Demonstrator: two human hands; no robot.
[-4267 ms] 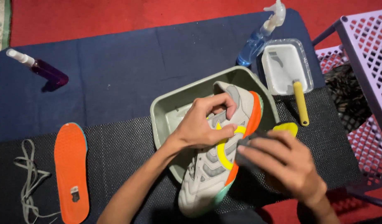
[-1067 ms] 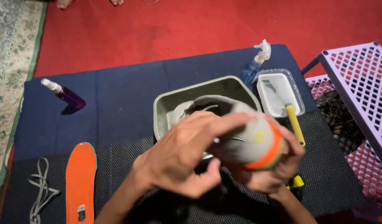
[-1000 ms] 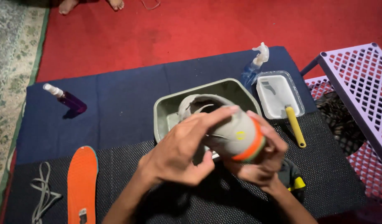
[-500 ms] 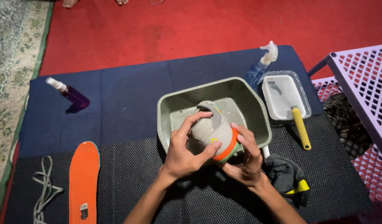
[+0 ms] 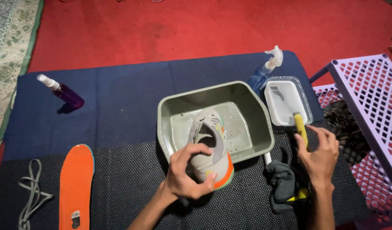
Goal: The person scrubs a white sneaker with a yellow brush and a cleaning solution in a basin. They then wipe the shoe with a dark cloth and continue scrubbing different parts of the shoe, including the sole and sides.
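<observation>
My left hand (image 5: 185, 174) grips the heel of a grey sneaker (image 5: 211, 142) with an orange sole. The sneaker's toe points down into a grey-green plastic basin (image 5: 260, 123). Over to the right, my right hand (image 5: 319, 155) has its fingers apart, touching the handle of a yellow brush (image 5: 300, 127). The brush's far end rests in a small clear tub (image 5: 287, 100). A dark grey cloth (image 5: 283, 185) lies just left of my right wrist.
An orange insole (image 5: 75, 187) and grey laces (image 5: 30, 194) lie at the left on the black mat. A purple spray bottle (image 5: 61, 91) and a blue spray bottle (image 5: 266, 70) stand on the navy mat. A lilac perforated rack (image 5: 370, 106) stands at the right.
The sneaker went from held up in both hands down into the basin. My right hand let go of it and moved right to the yellow brush.
</observation>
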